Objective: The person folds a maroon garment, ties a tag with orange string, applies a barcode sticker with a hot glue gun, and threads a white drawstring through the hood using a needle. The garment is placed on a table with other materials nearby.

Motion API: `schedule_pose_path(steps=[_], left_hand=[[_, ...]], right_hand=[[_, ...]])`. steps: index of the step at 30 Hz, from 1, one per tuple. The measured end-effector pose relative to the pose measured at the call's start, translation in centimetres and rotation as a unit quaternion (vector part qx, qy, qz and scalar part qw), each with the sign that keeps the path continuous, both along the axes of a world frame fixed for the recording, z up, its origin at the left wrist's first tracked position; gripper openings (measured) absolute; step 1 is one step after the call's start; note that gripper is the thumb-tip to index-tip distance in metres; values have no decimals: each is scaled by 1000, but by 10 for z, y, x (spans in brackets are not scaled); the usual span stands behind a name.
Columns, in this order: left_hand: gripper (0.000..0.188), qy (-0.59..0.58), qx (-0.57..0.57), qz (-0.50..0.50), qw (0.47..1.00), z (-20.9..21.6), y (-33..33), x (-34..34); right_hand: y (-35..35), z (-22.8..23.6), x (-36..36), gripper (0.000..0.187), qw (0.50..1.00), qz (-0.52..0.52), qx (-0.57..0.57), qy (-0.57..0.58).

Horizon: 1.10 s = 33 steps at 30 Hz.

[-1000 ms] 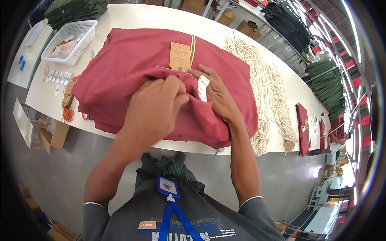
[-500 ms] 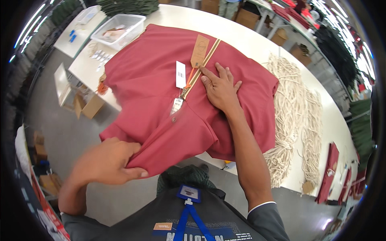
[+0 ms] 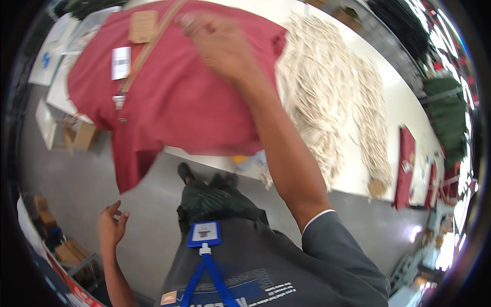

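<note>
A dark red garment [image 3: 199, 117] with a zipper [image 3: 148, 48] lies spread over the table, and one narrow flap of it hangs past the near edge. A brown card tag [image 3: 143, 26] and a white label tag [image 3: 121, 63] rest beside the zipper. My right hand [image 3: 220, 48] is over the upper part of the garment, its fingers smeared by motion; whether it touches the cloth I cannot make out. Below the hanging flap, apart from the cloth, my left hand [image 3: 112, 225] is empty with its fingers apart.
Bundles of cream cord [image 3: 322, 102] lie on the white table [image 3: 404, 97] right of the garment. Farther right is a folded red piece [image 3: 405, 166]. A white plastic basket [image 3: 92, 30] stands at the far left, and a cardboard box [image 3: 84, 135] is below it.
My left hand has let go of the garment's near corner and dropped away, leaving that flap hanging. My right hand has moved from beside the zipper, and the view has swung right.
</note>
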<state>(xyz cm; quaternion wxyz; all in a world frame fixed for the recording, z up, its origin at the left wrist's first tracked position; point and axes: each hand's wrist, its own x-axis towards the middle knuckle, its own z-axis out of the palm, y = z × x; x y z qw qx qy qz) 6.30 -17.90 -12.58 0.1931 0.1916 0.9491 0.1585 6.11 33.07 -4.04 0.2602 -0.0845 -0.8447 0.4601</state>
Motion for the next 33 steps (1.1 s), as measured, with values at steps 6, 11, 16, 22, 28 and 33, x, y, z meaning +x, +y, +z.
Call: schedule_pose_path(steps=[6,11,16,22,28,33], left_hand=[[26,-214,147,100,960,-43,34,19],[28,-223,115,-198,948,-42,115,40],[31,-177,92,-316,927,-3,182,33],[34,-130,125,-384,906,15,225,28],[31,-160,148,-416,883,19,247,59],[29,-174,214,-439,855,16,280,85]], right_hand=[[23,-60,241,24,912,-354,-93,-183],[-72,-215,307,21,874,-328,-40,-357],[-111,-268,304,26,841,-400,-20,-363],[-114,-268,292,27,809,-430,-97,-390],[-113,-239,301,26,837,-436,-151,-293],[-94,-212,306,27,844,-427,-161,-282]])
